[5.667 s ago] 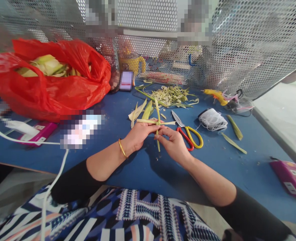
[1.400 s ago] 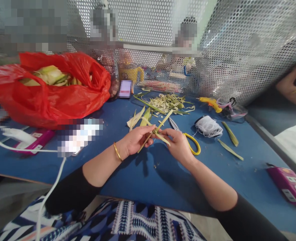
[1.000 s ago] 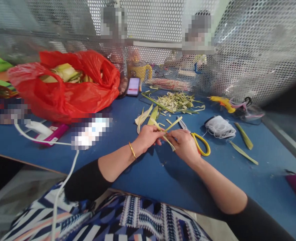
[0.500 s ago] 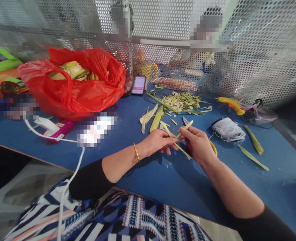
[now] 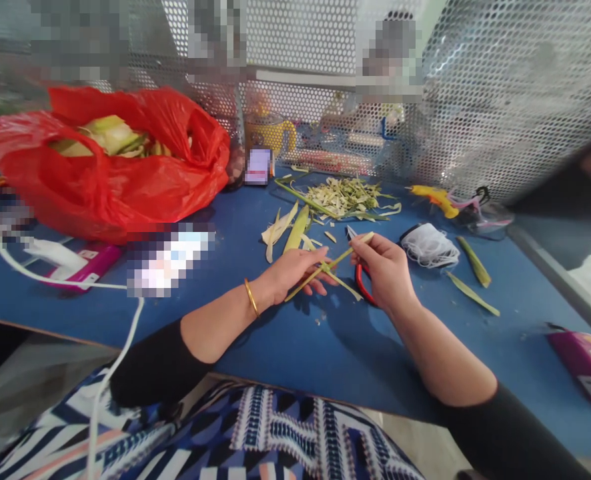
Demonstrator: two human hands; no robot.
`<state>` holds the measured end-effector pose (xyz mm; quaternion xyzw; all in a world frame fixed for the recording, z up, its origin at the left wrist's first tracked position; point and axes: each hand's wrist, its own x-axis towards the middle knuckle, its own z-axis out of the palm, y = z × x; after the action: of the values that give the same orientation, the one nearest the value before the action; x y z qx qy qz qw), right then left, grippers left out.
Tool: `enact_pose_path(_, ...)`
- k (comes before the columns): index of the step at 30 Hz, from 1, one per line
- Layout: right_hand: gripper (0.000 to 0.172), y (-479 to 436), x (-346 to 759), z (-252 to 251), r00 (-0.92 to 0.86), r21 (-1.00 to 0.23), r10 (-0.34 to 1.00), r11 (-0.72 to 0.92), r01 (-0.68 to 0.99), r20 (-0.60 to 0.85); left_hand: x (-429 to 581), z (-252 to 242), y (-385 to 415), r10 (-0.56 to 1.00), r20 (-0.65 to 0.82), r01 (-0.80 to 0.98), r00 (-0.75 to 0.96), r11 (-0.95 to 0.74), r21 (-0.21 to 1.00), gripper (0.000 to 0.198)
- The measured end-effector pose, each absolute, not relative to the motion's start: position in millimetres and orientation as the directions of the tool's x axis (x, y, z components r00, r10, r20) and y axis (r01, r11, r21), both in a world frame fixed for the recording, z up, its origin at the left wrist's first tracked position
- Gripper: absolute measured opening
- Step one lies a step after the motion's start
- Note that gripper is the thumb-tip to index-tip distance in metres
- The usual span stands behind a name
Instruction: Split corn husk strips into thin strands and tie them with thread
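Two narrow pale-green leaf strips [image 5: 343,285], much like corn husk, cross each other between my hands above the blue table. My left hand [image 5: 300,270], with a gold bangle at the wrist, pinches them near the crossing between thumb and fingers. In my right hand [image 5: 381,261], thumb and forefinger grip the upper end of the strip that runs diagonally. Beneath that hand lie scissors [image 5: 363,283] with red handles, partly covered by it. Wider leaf pieces [image 5: 298,227] and a heap of short clippings [image 5: 343,197] lie just beyond my hands.
At the left stands a red plastic bag [image 5: 145,187] holding more leaves. Near it are a blurred phone [image 5: 173,260] and a white cable [image 5: 138,320]. White thread [image 5: 429,245], a yellow glue gun [image 5: 433,199] and a purple box [image 5: 585,367] lie right. A perforated metal screen [image 5: 300,40] bounds the back.
The view has swung to the right. The diagonal strip now extends past the crossing to the lower left. More of the red scissor handle shows below my right hand.
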<state>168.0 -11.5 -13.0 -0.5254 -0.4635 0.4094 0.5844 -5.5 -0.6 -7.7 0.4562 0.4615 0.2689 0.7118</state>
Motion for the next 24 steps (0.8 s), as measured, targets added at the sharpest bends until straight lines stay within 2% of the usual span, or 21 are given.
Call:
enact_pose_path(3, 0.035, -11, 169, -9, 0.21, -0.989, 0.967, 0.144, 0.015, 0.144, -7, -13, 3, 0.818, -0.415, 0.014, 0.398, 0.447, 0.894, 0.049)
enact_pose_path(5, 0.038, -12, 172, -5, 0.183, -0.987, 0.97, 0.162, 0.009, 0.161, -8, -17, 7, 0.881, -0.378, -0.004, 0.286, 0.396, 0.918, 0.053)
enact_pose_path(7, 0.04, -13, 174, -1, 0.143, -0.986, 0.976, 0.166, -0.003, 0.164, -9, -19, 10, 0.967, -0.245, -0.001, 0.076, 0.246, 0.969, 0.05)
enact_pose_path(9, 0.041, -13, 177, 3, 0.094, -0.988, 0.984, 0.152, -0.003, 0.151, -12, -19, 12, 0.997, -0.002, 0.095, -0.081, 0.01, 0.995, 0.04)
enact_pose_path(10, 0.042, -13, 178, 4, 0.066, -0.99, 0.988, 0.142, 0.006, 0.142, -14, -17, 12, 0.99, 0.123, 0.169, -0.075, -0.109, 0.98, 0.034)
enact_pose_path(11, 0.043, -13, 178, 5, 0.035, -0.991, 0.99, 0.134, 0.022, 0.134, -16, -14, 10, 0.978, 0.207, 0.238, 0.02, -0.206, 0.949, 0.026)
enact_pose_path(12, 0.043, -14, 178, 5, 0.005, -0.99, 0.991, 0.131, 0.044, 0.131, -18, -11, 9, 0.959, 0.227, 0.291, 0.171, -0.269, 0.918, 0.019)
enact_pose_path(14, 0.043, -14, 177, 6, -0.04, -0.985, 0.989, 0.147, 0.092, 0.144, -20, -5, 5, 0.897, 0.136, 0.357, 0.421, -0.302, 0.884, 0.013)
enact_pose_path(16, 0.042, -15, 175, 7, -0.058, -0.975, 0.983, 0.179, 0.132, 0.173, -20, -3, 1, 0.837, 0.059, 0.417, 0.545, -0.331, 0.847, 0.012)
enact_pose_path(20, 0.04, -19, 172, 11, 0.004, -0.947, 0.964, 0.261, 0.187, 0.266, -17, -3, -3, 0.808, 0.056, 0.464, 0.587, -0.393, 0.794, 0.015)
enact_pose_path(22, 0.038, -21, 173, 14, 0.029, -0.936, 0.952, 0.293, 0.196, 0.304, -14, -4, -4, 0.845, 0.093, 0.438, 0.526, -0.363, 0.822, 0.009)
enact_pose_path(24, 0.038, -21, 176, 17, 0.006, -0.941, 0.955, 0.29, 0.172, 0.295, -12, -3, -6, 0.871, 0.086, 0.362, 0.484, -0.289, 0.886, 0.019)
